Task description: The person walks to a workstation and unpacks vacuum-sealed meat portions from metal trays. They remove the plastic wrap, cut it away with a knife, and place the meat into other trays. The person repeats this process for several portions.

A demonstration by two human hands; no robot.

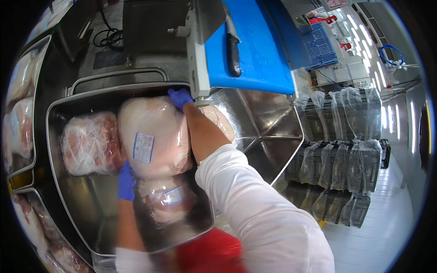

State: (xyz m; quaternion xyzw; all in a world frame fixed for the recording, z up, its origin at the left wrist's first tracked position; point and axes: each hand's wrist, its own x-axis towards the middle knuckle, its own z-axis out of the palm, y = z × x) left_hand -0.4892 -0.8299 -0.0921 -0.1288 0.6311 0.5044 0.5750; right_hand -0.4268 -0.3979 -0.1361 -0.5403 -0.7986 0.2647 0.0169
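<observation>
A large bag of pale meat (154,120) with a blue-bordered label lies in a steel tub (77,191). My left hand (126,182), in a blue glove, grips its lower left side. At its upper right corner is my gloved right hand (180,98), holding it with fingertips partly hidden. A crumpled bag of redder meat (88,143) sits to the left, and a smaller labelled bag (164,204) below. Another pale piece (220,125) shows behind my right forearm.
A blue conveyor (259,54) carries a black-handled knife (234,57) above an angular steel chute (277,118). Tubs of bagged meat (20,123) line the left. Stacked dark crates draped with plastic (337,164) stand right; a blue crate (321,48) sits farther back.
</observation>
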